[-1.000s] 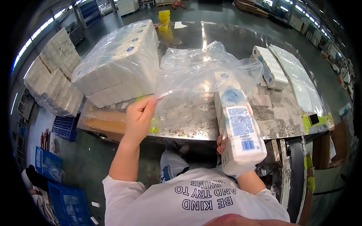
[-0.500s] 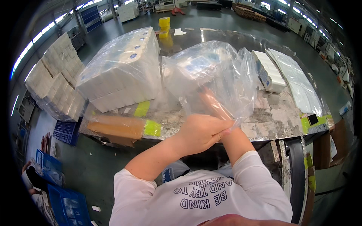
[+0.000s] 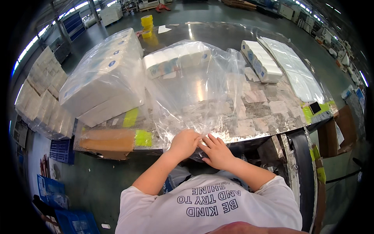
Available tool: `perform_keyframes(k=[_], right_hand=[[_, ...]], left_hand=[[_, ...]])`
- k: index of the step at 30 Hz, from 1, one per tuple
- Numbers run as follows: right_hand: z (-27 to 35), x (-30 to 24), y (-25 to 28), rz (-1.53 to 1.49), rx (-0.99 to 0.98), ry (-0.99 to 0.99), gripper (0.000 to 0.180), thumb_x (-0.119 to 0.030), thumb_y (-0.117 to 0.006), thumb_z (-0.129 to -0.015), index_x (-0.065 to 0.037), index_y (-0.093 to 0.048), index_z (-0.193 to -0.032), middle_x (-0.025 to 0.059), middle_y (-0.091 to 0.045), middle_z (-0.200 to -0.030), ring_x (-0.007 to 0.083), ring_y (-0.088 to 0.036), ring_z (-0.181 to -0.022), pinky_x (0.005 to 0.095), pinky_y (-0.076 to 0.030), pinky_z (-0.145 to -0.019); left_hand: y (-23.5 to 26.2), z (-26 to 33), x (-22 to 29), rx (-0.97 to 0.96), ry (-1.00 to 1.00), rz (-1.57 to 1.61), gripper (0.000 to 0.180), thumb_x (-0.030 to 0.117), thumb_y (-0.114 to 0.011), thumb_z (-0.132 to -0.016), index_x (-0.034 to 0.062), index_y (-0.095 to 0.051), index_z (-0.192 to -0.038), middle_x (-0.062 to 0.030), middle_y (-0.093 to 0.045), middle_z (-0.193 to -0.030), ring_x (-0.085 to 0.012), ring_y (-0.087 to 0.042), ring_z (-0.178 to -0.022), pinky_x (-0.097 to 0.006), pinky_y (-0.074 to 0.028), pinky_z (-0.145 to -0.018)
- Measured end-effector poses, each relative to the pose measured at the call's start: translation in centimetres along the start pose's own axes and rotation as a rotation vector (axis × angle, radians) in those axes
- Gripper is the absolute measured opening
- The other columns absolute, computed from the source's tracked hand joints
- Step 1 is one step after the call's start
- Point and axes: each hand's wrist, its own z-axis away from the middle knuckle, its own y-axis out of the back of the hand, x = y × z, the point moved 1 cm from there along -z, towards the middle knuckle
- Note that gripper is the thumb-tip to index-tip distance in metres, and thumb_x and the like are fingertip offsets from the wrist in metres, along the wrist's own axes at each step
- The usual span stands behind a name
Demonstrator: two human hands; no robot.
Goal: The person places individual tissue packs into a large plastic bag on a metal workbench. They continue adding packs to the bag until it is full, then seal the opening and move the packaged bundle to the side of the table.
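Observation:
A large clear plastic bag [image 3: 183, 93] lies spread across the table in front of me. In its far end is a row of white wrapped paper rolls [image 3: 177, 58], tipped at a slant. At the table's front edge my left hand [image 3: 184, 145] is closed on the near edge of the bag, its fingertips partly hidden. Just beside it, my right hand [image 3: 217, 151] rests on the same edge with its fingers spread. The two hands almost touch at the fingertips.
A big film-wrapped block of rolls [image 3: 105, 74] stands on the left. Another roll pack [image 3: 261, 62] and a stack of flat plastic bags [image 3: 292, 68] lie on the right. Yellow tape rolls [image 3: 147, 24] stand at the back, a brown cardboard piece [image 3: 107, 141] at the front left.
My right arm has come out of the bag, and its hand now lies on the near edge beside my left. The bag has flattened toward me; the rolls inside sit at its far end.

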Motion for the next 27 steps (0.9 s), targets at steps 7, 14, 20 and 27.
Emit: perform_keyframes(k=[7, 14, 20, 27], right_hand=[[-3.4, 2.9, 2.1, -0.366, 0.084, -0.11, 0.027, -0.013, -0.056, -0.086, -0.001, -0.066, -0.108, 0.0224, -0.064, -0.104, 0.0399, -0.06, -0.099, 0.0469, -0.049, -0.085], [-14.7, 3.6, 1.0, -0.262, 0.328, 0.161, 0.051, -0.01, -0.06, -0.081, -0.003, -0.051, -0.131, 0.0202, -0.049, -0.136, 0.0396, -0.047, -0.124, 0.0451, -0.041, -0.103], [-25.8, 3.7, 3.2, 0.031, 0.279, -0.017, 0.052, -0.029, -0.055, -0.09, -0.005, -0.049, -0.136, 0.0182, -0.044, -0.144, 0.0345, -0.035, -0.138, 0.0498, -0.028, -0.113], [-26.6, 3.4, 3.9, 0.028, 0.108, -0.234, 0.069, -0.052, -0.048, -0.09, -0.005, -0.045, -0.14, 0.0185, -0.045, -0.143, 0.032, -0.035, -0.138, 0.0499, -0.02, -0.115]], left_hand=[[4.3, 1.2, 3.8, 0.548, -0.129, 0.395, 0.005, 0.004, -0.064, -0.081, 0.0011, -0.064, -0.085, -0.0127, -0.059, -0.081, -0.0344, -0.057, -0.077, -0.04, -0.048, -0.07], [9.1, 4.7, 7.8, -0.072, -0.711, 0.532, 0.005, 0.009, -0.059, -0.087, 0.0055, -0.063, -0.084, -0.0077, -0.062, -0.085, -0.0308, -0.056, -0.072, -0.041, -0.042, -0.066], [8.6, 7.9, 8.4, -1.065, -1.15, 1.134, 0.039, 0.037, -0.051, -0.098, 0.0041, -0.069, -0.106, -0.0277, -0.06, -0.12, -0.0446, -0.058, -0.109, -0.05, -0.047, -0.087], [8.8, 8.9, 5.8, -0.689, -0.757, 1.357, 0.015, 0.017, -0.063, -0.09, 0.0038, -0.063, -0.084, -0.0077, -0.061, -0.084, -0.0282, -0.056, -0.078, -0.037, -0.042, -0.072]])
